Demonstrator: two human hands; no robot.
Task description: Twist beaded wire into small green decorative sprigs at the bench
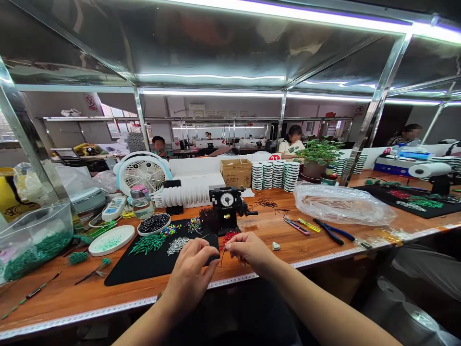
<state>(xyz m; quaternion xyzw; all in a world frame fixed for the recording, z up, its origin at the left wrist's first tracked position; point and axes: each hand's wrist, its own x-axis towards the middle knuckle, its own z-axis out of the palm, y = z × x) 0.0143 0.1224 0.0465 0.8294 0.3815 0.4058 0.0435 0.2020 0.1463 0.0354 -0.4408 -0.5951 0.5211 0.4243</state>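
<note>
My left hand (191, 270) is closed over the right end of the black mat (144, 264), thumb and fingers curled together; a thin strand seems to come out by its fingertips, too fine to name. My right hand (249, 250) pinches a thin dark thread (222, 258), whose end hangs down near the table edge. Small red pieces (229, 236) lie just behind my right fingertips. Left of my left hand, the mat bears silver beads (177, 245), green pieces (147, 244) and multicoloured beads (194, 224).
A hand-crank winder (226, 204) carrying white spools (185, 195) stands behind my hands. Pliers (333, 230), a yellow tool (309, 226) and a plastic bag (342, 204) lie right. A dish of black beads (153, 224), a white plate (112, 240) and a fan (142, 173) are left.
</note>
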